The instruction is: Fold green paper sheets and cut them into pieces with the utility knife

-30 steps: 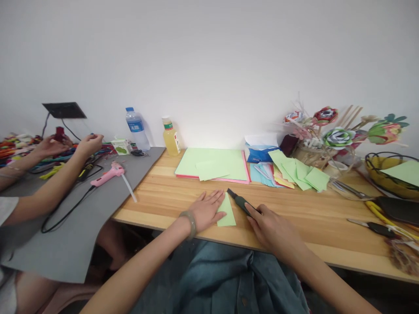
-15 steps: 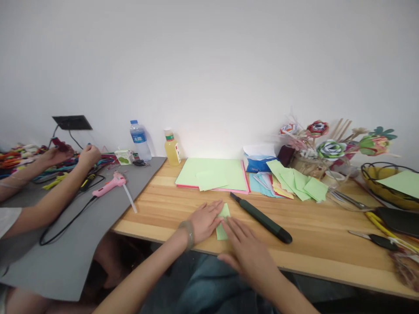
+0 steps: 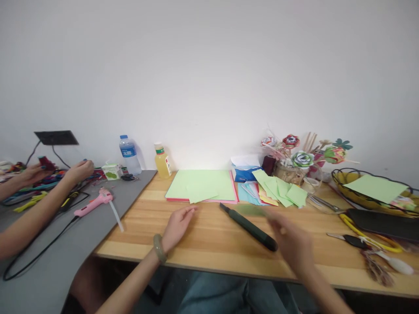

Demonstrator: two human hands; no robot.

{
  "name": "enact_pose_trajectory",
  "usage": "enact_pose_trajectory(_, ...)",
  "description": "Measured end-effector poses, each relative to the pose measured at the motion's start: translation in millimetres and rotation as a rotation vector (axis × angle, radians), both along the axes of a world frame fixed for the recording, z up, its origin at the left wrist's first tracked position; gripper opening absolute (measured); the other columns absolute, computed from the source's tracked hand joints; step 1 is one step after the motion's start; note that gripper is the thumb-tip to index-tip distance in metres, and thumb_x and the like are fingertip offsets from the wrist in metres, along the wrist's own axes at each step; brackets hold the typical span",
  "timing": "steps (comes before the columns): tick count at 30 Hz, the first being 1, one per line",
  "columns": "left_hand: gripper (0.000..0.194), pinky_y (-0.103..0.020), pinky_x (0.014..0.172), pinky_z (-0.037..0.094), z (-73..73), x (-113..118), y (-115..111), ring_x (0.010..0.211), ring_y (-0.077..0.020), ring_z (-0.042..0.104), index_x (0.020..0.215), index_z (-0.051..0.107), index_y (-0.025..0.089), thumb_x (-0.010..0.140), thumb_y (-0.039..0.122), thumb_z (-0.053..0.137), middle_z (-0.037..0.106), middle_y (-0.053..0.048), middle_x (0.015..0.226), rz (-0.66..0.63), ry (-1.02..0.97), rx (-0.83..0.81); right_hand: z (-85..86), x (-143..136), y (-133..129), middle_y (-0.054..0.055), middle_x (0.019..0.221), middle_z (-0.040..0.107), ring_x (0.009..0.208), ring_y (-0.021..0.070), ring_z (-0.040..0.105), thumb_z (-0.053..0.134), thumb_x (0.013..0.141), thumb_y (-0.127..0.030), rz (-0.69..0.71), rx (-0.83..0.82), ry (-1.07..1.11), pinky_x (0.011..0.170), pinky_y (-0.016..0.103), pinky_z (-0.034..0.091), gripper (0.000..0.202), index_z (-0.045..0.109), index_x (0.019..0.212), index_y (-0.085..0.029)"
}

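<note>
My left hand (image 3: 177,227), a bangle at its wrist, rests on the wooden table with its fingers drawn together and nothing seen in them. Blurred by motion, my right hand (image 3: 290,237) is right of the dark green cutter (image 3: 252,230) and grips a small green paper (image 3: 250,210) by its right end. Green paper pieces (image 3: 284,192) lie fanned out behind that hand. At the back centre is a stack of green sheets (image 3: 204,181) with pink and red ones beneath.
Another person's hands (image 3: 78,171) are over colourful strands at the left. A pink glue gun (image 3: 94,204) lies on a grey mat. Bottles (image 3: 163,161) stand at the back. Paper flowers (image 3: 302,159), a yellow basket (image 3: 343,178) and scissors (image 3: 350,240) are at the right.
My hands have come apart. The right one has moved right and lifted the small green paper off the table; the left has moved left. The view has shifted up and right.
</note>
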State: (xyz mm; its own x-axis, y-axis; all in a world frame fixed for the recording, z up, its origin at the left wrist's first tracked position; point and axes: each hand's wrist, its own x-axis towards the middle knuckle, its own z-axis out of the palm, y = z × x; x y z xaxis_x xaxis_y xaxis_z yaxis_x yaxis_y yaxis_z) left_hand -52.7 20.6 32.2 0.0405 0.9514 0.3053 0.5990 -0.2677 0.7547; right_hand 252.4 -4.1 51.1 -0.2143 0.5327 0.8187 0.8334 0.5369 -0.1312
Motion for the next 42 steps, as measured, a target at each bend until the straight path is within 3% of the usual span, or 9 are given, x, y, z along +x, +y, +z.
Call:
enact_pose_trajectory(4, 0.033, -0.031, 0.09, 0.045, 4.9, -7, 12, 0.101, -0.0182, 0.059, 0.103, 0.063, 0.018, 0.088, 0.032, 0.037, 0.066, -0.004, 0.107, 0.024, 0.096, 0.063, 19.9, 73, 57, 0.014, 0.122, 0.054, 0.112, 0.0248, 0.05, 0.028, 0.093, -0.026, -0.256, 0.035, 0.158, 0.09, 0.046, 0.041, 0.041, 0.04, 0.131, -0.019)
enact_pose_trajectory(10, 0.035, -0.036, 0.105, 0.029, 15.8, -5, 38, 0.123, -0.0206, 0.041, 0.114, 0.056, 0.015, 0.086, 0.028, 0.041, 0.053, -0.008, 0.127, -0.017, 0.364, 0.131, -3.7, 112, 105, 0.006, 0.112, 0.056, 0.093, 0.0167, 0.056, 0.053, 0.085, -0.037, -0.077, -0.264, -0.12, 0.078, 0.039, 0.048, 0.032, 0.053, 0.111, -0.018)
enact_pose_trajectory(15, 0.04, -0.037, 0.105, 0.029, 9.2, 0, 58, 0.127, -0.0228, 0.036, 0.122, 0.049, 0.013, 0.085, 0.029, 0.046, 0.045, -0.011, 0.134, -0.099, 0.561, 0.083, -17.9, 88, 77, 0.009, 0.117, 0.054, 0.102, 0.0204, 0.054, 0.049, 0.087, -0.035, -0.1, -0.317, -0.155, 0.086, 0.044, 0.044, 0.034, 0.051, 0.117, -0.018)
enact_pose_trajectory(20, 0.029, -0.035, 0.094, 0.039, 6.1, 4, 58, 0.115, -0.022, 0.05, 0.109, 0.057, 0.017, 0.091, 0.025, 0.035, 0.056, -0.009, 0.123, -0.115, 0.653, 0.04, -18.6, 19, 23, 0.005, 0.124, 0.055, 0.109, 0.0164, 0.053, 0.049, 0.085, -0.04, 0.111, -0.39, -0.308, 0.09, 0.031, 0.045, 0.045, 0.047, 0.127, -0.025)
enact_pose_trajectory(23, 0.027, -0.034, 0.091, 0.04, 6.6, 5, 56, 0.115, -0.0233, 0.049, 0.112, 0.054, 0.019, 0.089, 0.028, 0.043, 0.054, -0.009, 0.124, -0.105, 0.671, 0.035, -23.4, -5, 12, 0.006, 0.12, 0.058, 0.107, 0.0156, 0.055, 0.045, 0.087, -0.03, 0.159, -0.374, -0.341, 0.088, 0.03, 0.046, 0.039, 0.049, 0.125, -0.021)
enact_pose_trajectory(27, 0.021, -0.032, 0.086, 0.041, 5.7, 3, 58, 0.105, -0.0217, 0.056, 0.098, 0.06, 0.021, 0.09, 0.024, 0.04, 0.063, -0.007, 0.109, -0.053, 0.653, -0.009, -35.6, -1, 26, 0.009, 0.115, 0.06, 0.105, 0.0178, 0.055, 0.037, 0.088, -0.016, 0.13, -0.317, -0.323, 0.086, 0.035, 0.047, 0.035, 0.053, 0.12, -0.018)
enact_pose_trajectory(32, 0.021, -0.035, 0.082, 0.041, 6.3, 3, 66, 0.09, -0.0197, 0.06, 0.086, 0.062, 0.018, 0.09, 0.028, 0.044, 0.066, -0.007, 0.092, 0.075, 0.578, -0.081, -38.1, 16, 72, 0.007, 0.116, 0.054, 0.098, 0.0182, 0.056, 0.051, 0.086, -0.033, 0.034, -0.245, -0.288, 0.081, 0.04, 0.047, 0.032, 0.051, 0.115, -0.019)
enact_pose_trajectory(37, 0.024, -0.035, 0.086, 0.039, 12.1, 5, 73, 0.089, -0.0216, 0.06, 0.077, 0.066, 0.021, 0.087, 0.032, 0.047, 0.068, -0.005, 0.085, 0.128, 0.473, -0.111, -34.5, 22, 117, 0.007, 0.115, 0.054, 0.096, 0.0181, 0.055, 0.052, 0.086, -0.036, -0.021, -0.172, -0.328, 0.079, 0.04, 0.047, 0.034, 0.051, 0.115, -0.018)
enact_pose_trajectory(42, 0.024, -0.037, 0.084, 0.045, 14.8, -5, 77, 0.092, -0.0189, 0.059, 0.097, 0.061, 0.017, 0.089, 0.036, 0.048, 0.062, -0.004, 0.101, 0.027, 0.335, -0.189, -39.5, 23, 119, 0.007, 0.117, 0.053, 0.097, 0.0188, 0.055, 0.052, 0.085, -0.036, -0.028, -0.105, -0.37, 0.08, 0.041, 0.047, 0.035, 0.051, 0.116, -0.018)
